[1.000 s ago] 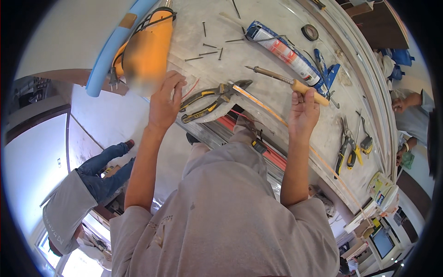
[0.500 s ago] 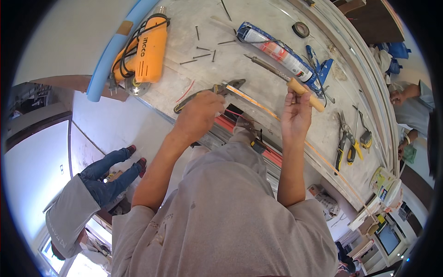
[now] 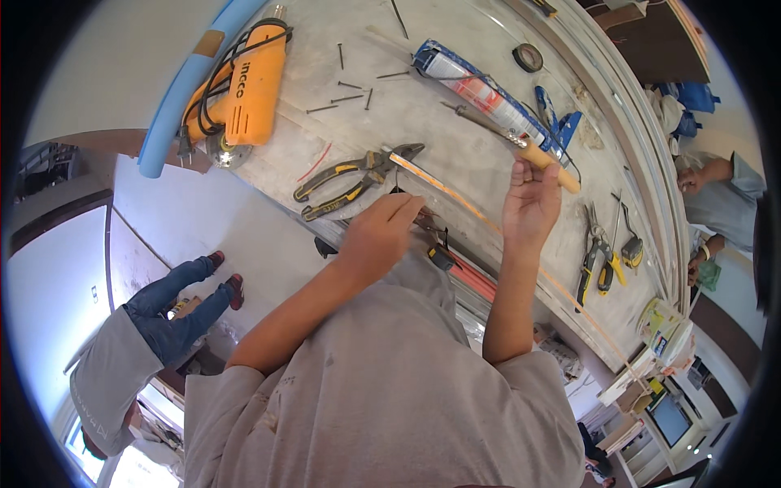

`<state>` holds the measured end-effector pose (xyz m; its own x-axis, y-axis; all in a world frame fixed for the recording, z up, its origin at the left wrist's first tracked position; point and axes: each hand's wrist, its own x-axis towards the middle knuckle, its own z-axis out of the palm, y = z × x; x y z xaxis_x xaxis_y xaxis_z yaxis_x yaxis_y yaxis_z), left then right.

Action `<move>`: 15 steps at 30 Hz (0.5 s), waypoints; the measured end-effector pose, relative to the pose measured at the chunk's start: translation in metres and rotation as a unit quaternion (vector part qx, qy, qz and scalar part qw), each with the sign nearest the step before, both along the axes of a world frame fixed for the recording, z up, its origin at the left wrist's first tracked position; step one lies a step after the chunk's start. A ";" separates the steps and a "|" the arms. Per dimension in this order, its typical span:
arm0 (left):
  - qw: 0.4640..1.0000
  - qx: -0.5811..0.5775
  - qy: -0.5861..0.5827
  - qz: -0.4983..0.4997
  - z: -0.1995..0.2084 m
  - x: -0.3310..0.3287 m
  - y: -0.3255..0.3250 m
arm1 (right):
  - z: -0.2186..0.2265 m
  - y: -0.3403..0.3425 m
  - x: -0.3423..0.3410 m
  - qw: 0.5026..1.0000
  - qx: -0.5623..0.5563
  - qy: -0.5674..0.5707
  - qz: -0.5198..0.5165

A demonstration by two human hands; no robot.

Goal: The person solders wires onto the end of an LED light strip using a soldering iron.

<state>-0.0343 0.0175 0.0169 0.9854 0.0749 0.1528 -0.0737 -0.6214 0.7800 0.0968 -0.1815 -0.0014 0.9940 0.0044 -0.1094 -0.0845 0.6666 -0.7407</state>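
Observation:
My right hand grips the wooden handle of a soldering iron, whose metal tip points to the far left over the workbench. At the bench's near edge, my left hand is closed in a pinch; what it holds is hidden. Thin dark wires show just beside its fingers. Between my hands, a narrow orange-and-white strip runs along the bench edge. Yellow-and-black pliers lie on the bench beyond my left hand, their jaws near the strip's end.
An orange heat gun with its coiled cord lies far left beside a blue tube. Several screws, a caulking gun and black tape are farther back. Cutters and a bucket stand right. Other people are left and right.
My left hand has moved down and right, off the pliers, to the bench edge near the wires. My right hand still holds the soldering iron, slightly farther right.

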 end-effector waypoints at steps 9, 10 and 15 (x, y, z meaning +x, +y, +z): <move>0.996 0.073 0.041 0.038 -0.012 0.027 0.100 | -0.003 0.000 0.018 1.000 0.008 0.007 0.015; 0.996 0.074 0.040 0.041 -0.014 0.028 0.104 | -0.004 0.004 0.011 1.000 0.010 0.006 0.018; 0.990 0.048 -0.001 0.133 -0.005 0.032 0.096 | -0.018 -0.004 -0.016 0.996 0.052 0.052 0.057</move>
<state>-0.0024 0.1135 0.0118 0.9321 0.3173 0.1749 0.1009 -0.6910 0.7158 0.0807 -0.1856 -0.0197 0.9699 0.1328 -0.2040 -0.2358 0.7206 -0.6521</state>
